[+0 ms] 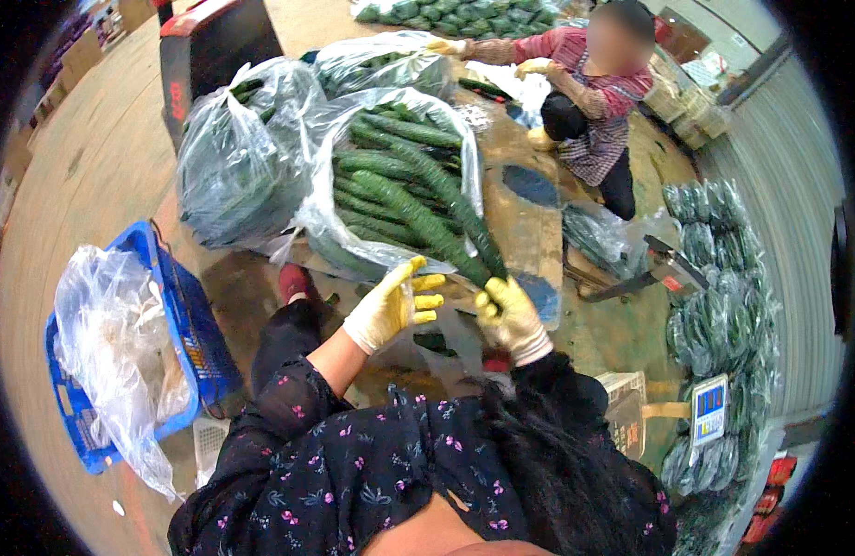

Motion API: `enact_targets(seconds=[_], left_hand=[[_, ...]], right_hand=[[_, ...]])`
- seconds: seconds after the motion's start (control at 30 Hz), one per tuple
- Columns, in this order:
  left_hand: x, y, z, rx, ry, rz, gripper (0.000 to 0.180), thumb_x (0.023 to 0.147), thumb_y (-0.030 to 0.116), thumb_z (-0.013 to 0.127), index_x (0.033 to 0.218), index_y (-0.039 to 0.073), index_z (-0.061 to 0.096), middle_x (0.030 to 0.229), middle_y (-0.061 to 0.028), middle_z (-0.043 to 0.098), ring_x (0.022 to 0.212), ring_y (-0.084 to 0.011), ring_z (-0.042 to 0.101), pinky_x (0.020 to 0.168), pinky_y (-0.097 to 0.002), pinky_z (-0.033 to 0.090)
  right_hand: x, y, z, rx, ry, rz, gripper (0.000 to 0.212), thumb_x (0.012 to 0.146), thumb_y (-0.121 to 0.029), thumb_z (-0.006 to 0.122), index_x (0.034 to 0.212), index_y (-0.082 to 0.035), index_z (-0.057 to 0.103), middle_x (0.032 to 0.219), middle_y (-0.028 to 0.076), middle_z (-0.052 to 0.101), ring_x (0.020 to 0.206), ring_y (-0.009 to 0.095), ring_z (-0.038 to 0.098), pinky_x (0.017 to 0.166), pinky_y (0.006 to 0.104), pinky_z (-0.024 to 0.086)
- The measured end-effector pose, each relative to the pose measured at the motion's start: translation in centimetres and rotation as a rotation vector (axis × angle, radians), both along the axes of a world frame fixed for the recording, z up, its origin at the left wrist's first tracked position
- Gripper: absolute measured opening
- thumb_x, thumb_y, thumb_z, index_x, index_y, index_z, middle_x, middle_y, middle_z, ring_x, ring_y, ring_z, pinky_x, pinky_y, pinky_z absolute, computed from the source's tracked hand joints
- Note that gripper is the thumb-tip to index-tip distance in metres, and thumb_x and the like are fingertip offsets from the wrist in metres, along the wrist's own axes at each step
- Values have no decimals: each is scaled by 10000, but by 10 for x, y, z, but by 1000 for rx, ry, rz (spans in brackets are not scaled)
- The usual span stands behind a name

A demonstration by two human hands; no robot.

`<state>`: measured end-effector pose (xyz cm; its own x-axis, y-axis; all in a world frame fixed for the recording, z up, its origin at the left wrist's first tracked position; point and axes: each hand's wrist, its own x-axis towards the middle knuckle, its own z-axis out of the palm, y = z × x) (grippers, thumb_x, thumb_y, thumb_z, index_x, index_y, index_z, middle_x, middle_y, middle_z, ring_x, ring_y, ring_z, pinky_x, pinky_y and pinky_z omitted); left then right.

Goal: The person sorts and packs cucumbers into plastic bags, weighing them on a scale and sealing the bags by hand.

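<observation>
The right hand (pixel 515 320) hides the near ends of the cucumbers (pixel 416 218) it grips, their number unclear; the left hand (pixel 390 308) is open, fingers spread. Dark green, long and bumpy, they stick out of a clear bag (pixel 322 208) whose lower layers are covered.

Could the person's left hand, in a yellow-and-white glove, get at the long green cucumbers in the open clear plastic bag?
Probably yes: the yellow-and-white gloved left hand spreads open by the near edge of the clear plastic bag, whose wide mouth leaves the uppermost long green cucumbers uncovered.
</observation>
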<state>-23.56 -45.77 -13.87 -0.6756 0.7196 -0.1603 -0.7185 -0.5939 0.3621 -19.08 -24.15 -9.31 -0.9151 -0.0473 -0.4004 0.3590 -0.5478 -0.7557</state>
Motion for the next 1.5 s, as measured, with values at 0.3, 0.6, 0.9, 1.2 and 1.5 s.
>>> enact_targets(seconds=[0.3, 0.6, 0.9, 1.2, 1.5], left_hand=[[4, 19, 0, 230, 30, 150, 503, 845, 326, 587, 1276, 111, 441, 1206, -81, 539, 1091, -306, 517, 929, -525, 406], [5, 24, -7, 103, 10, 201, 438, 845, 229, 605, 1249, 130, 465, 1109, -61, 586, 1040, -275, 546, 903, -496, 438], [9, 24, -2, -187, 328, 119, 474, 831, 264, 619, 1243, 149, 413, 1108, -42, 558, 1013, -204, 519, 861, -401, 446], [11, -26, 13, -232, 303, -316, 677, 859, 547, 482, 1398, 195, 272, 833, -168, 601, 451, -181, 518, 403, -267, 437], [13, -38, 12, -85, 154, -192, 732, 854, 586, 448, 1389, 111, 292, 705, -132, 608, 380, -144, 464, 344, -220, 373]], right_hand=[[82, -9, -51, 82, -82, 525, 300, 876, -240, 582, 1088, -35, 525, 811, 6, 588, 697, 74, 510, 602, 214, 411], [69, -23, -31, 610, 264, 297, 677, 746, -193, 699, 1311, -7, 375, 1235, 138, 506, 1131, 247, 488, 971, 350, 376], [48, -39, -50, 964, 131, 306, 701, 648, -172, 730, 1248, -13, 406, 1092, 161, 578, 1035, 279, 545, 879, 362, 429], [30, -6, -17, 353, 452, 394, 688, 696, -31, 699, 1301, -54, 371, 1089, 30, 526, 1008, 155, 508, 914, 330, 416], [35, -18, -138, 790, 462, 546, 752, 684, 2, 660, 1368, -75, 357, 1363, 88, 424, 1279, 195, 338, 1076, 333, 244]])
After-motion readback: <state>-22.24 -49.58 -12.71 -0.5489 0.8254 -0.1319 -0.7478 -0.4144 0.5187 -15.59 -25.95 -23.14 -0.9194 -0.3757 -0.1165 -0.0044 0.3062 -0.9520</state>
